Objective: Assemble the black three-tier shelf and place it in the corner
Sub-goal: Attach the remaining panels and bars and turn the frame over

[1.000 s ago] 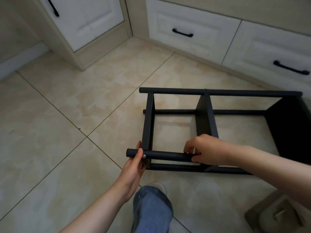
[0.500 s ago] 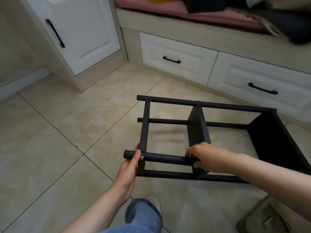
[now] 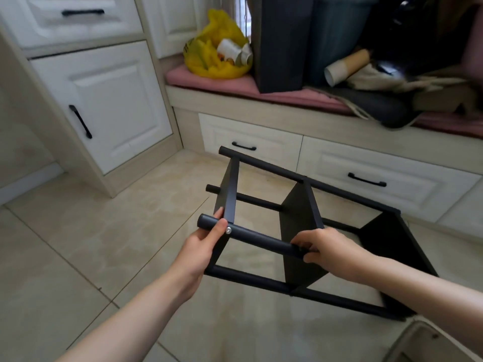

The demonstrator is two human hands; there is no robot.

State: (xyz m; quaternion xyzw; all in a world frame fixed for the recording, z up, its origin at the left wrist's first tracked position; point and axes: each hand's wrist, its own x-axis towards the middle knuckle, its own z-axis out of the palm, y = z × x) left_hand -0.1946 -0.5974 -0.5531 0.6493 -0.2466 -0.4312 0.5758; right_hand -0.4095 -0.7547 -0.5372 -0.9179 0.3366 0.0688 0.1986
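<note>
**Now both your hands hold the black shelf**

Now your left hand [image 3: 206, 244] wraps round the end of the near black pole [image 3: 261, 239], with your thumb just beside a small silver screw [image 3: 228, 231]. Your right hand [image 3: 332, 248] curls tight round the same pole, next to the middle board [image 3: 298, 212]. Both hands are closed on the pole.

The black shelf [image 3: 386, 239] is on its side and tilted, with the end by your left hand higher. It is over the tan tile floor [image 3: 104, 244]. You cannot tell if the far end touches the floor.

Behind it are white drawers [image 3: 392, 165] with black handles. Above them is a pink cushion [image 3: 287, 96] with a yellow bag [image 3: 209, 56] on it.
</note>
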